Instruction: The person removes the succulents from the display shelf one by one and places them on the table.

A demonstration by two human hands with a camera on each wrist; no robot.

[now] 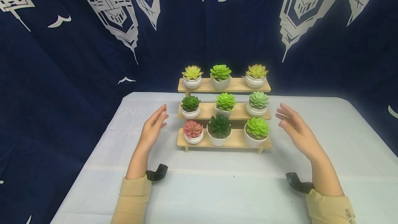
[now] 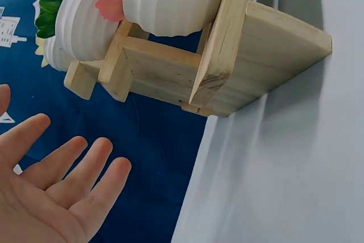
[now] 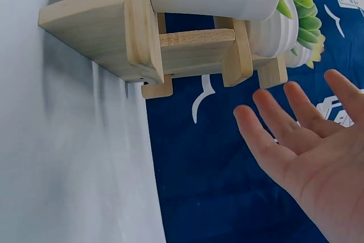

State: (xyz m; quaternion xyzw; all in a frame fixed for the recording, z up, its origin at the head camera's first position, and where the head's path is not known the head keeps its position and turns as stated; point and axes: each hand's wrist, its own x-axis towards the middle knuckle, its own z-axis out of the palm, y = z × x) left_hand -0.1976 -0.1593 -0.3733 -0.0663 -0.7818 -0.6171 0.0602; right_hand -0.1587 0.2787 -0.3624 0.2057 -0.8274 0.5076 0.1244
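A three-tier wooden stand (image 1: 234, 142) bears several small potted succulents, three to a tier. On the bottom tier are a pink succulent (image 1: 193, 129), a dark green one (image 1: 219, 127) and a bright green one (image 1: 257, 128), all in white pots. Left of the stand, apart from it, my left hand (image 1: 153, 129) has its fingers extended and holds nothing. My right hand (image 1: 296, 130) mirrors it on the right side, palm inward and holding nothing. In the left wrist view the left fingers (image 2: 94, 192) spread below the stand's end; the right wrist view shows the right hand (image 3: 318, 146) likewise.
The stand is on a white-covered table (image 1: 217, 186). Behind it hangs a dark blue cloth (image 1: 205, 40) with white building prints. Middle-tier plants include a pale green succulent (image 1: 258, 100); yellowish ones (image 1: 192, 73) stand at both ends of the top tier.
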